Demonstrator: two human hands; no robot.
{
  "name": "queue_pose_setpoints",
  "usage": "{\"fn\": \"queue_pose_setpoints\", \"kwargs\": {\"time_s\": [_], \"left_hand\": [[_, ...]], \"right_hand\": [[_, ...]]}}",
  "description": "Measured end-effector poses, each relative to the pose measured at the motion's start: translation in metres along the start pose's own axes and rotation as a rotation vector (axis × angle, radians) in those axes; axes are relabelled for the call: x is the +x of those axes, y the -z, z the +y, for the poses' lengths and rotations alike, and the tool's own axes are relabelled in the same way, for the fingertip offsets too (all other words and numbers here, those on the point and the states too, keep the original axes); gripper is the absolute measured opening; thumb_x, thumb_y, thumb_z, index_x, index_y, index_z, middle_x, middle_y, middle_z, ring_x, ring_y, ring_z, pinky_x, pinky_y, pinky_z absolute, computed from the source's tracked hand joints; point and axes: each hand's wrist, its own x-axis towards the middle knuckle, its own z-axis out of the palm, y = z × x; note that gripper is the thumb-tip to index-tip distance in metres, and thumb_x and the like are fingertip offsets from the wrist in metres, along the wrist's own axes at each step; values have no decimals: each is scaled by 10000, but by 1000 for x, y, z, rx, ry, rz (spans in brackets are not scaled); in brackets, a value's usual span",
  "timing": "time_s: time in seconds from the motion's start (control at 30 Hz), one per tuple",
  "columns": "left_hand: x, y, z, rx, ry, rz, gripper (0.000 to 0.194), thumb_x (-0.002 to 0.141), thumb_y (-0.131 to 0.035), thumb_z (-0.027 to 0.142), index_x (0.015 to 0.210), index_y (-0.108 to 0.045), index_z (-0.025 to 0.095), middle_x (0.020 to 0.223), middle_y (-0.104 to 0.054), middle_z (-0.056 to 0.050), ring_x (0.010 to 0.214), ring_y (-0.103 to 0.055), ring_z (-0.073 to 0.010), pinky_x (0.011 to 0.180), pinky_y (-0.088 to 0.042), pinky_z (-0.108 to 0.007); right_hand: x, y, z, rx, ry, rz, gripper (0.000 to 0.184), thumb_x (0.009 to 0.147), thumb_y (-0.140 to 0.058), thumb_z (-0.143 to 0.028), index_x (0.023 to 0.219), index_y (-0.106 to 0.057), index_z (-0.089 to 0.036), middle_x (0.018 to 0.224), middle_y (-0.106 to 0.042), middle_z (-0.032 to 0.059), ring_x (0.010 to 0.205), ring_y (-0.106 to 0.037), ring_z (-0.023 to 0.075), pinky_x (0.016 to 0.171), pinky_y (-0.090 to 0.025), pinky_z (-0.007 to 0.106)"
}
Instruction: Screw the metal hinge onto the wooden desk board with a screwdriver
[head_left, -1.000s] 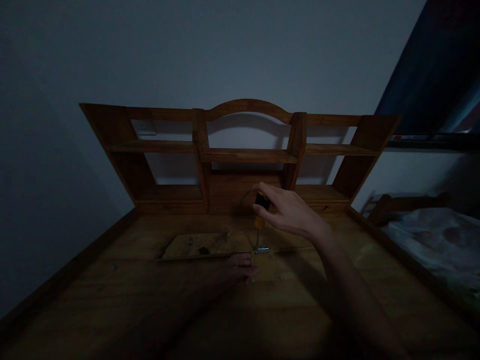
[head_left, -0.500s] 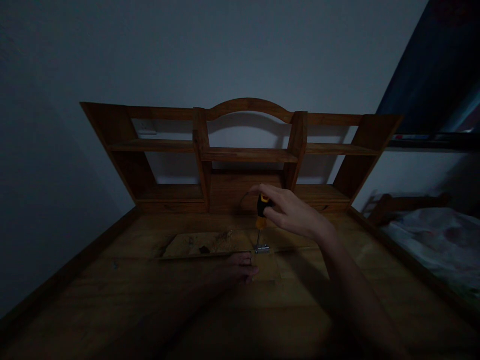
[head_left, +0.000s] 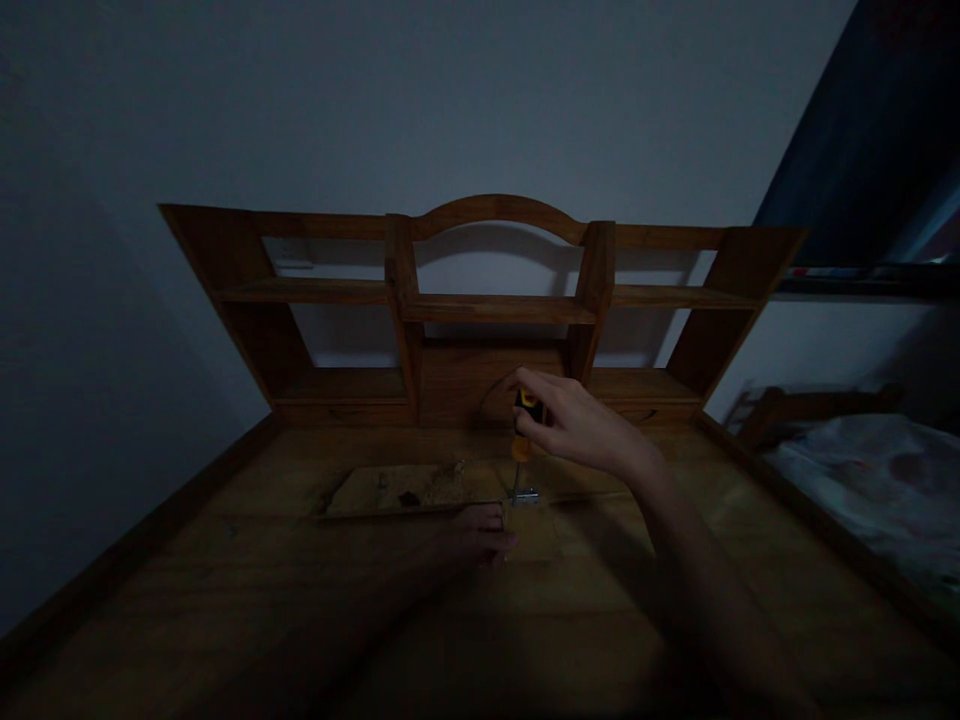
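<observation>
My right hand (head_left: 577, 425) is closed round the black and yellow handle of a screwdriver (head_left: 521, 450), held upright with its shaft pointing down. The screwdriver's tip meets a small silver metal hinge (head_left: 526, 495) at the far edge of a small light wooden board (head_left: 534, 535). At that board's left side, my left hand (head_left: 480, 530) has its fingers curled against the edge, gripping it. The dim light hides the exact contact at the screwdriver's tip.
A long opening (head_left: 397, 488) in the wooden desktop (head_left: 300, 600) shows debris inside. Behind it stands a wooden shelf unit (head_left: 499, 310) against the wall. Small metal bits (head_left: 230, 529) lie at left. A plastic-covered heap (head_left: 862, 470) is beyond the right edge.
My right hand's fingers have shifted slightly round the screwdriver handle, the thumb moving a little left. My left hand, the board and the hinge stay about where they were.
</observation>
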Motion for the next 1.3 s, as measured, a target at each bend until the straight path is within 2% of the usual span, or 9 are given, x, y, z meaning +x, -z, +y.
{"fn": "queue_pose_setpoints", "kwargs": {"time_s": [0.2,0.3,0.4,0.57,0.77,0.93,1.1,1.23,1.3], "left_hand": [[-3,-3,4,-4,-51,-17,232,759,-702,327,846,-591,143,669,-500,10,540,-407,-85,510,-230,-250],[-3,-1,3,-1,-33,-26,252,760,-706,351,881,-605,154,709,-526,-1,546,-412,-92,515,-231,-257],[-3,0,2,-9,-32,-29,302,766,-708,373,949,-626,146,768,-559,-29,578,-424,-103,531,-244,-264],[-3,1,-1,-22,-54,-65,310,770,-712,368,956,-638,132,760,-560,-27,582,-431,-95,538,-262,-245],[-1,1,-5,-30,-33,-15,320,748,-739,365,949,-638,138,751,-571,-17,573,-445,-93,523,-269,-234],[0,2,-4,-38,-61,-50,333,755,-733,378,957,-643,130,738,-566,-12,554,-424,-83,521,-271,-228],[0,0,-1,-28,-38,-18,381,711,-772,390,925,-616,116,733,-557,-17,541,-439,-84,499,-279,-222],[3,2,-5,-39,-48,-23,406,709,-779,404,932,-604,113,708,-557,-13,518,-442,-82,474,-276,-215],[4,3,-6,-41,-43,-42,395,718,-773,404,930,-607,115,712,-561,-15,529,-457,-84,478,-289,-211]], "right_hand": [[-1,1,2,63,58,-48,460,862,-483,-177,1319,-463,-228,1367,-541,70,1231,-518,214,1018,-384,348],[0,-2,1,-30,-6,-32,349,934,-462,-297,1272,-499,-219,1185,-649,76,1058,-618,223,911,-436,344],[-1,-4,0,-190,-116,5,377,948,-448,-448,1209,-528,-187,935,-696,80,866,-653,255,807,-450,370],[-2,-2,1,-59,33,-7,404,900,-463,-219,1304,-471,-203,1331,-572,85,1192,-546,224,966,-397,329],[-1,-1,-3,-249,-123,13,389,960,-421,-463,1172,-546,-162,978,-693,101,895,-646,262,807,-434,363],[-2,-1,-3,-109,20,-11,381,934,-432,-264,1311,-445,-210,1335,-563,90,1146,-573,229,925,-413,337],[0,-6,-4,-281,-161,23,441,960,-407,-512,1205,-496,-156,986,-687,124,871,-649,283,766,-438,379],[0,-2,-5,-106,-2,-25,340,931,-453,-302,1252,-464,-192,1243,-606,101,1065,-598,231,878,-421,328],[-1,0,-5,-89,-5,-37,295,954,-428,-306,1223,-481,-198,1160,-639,82,1010,-611,213,850,-423,312]]}}
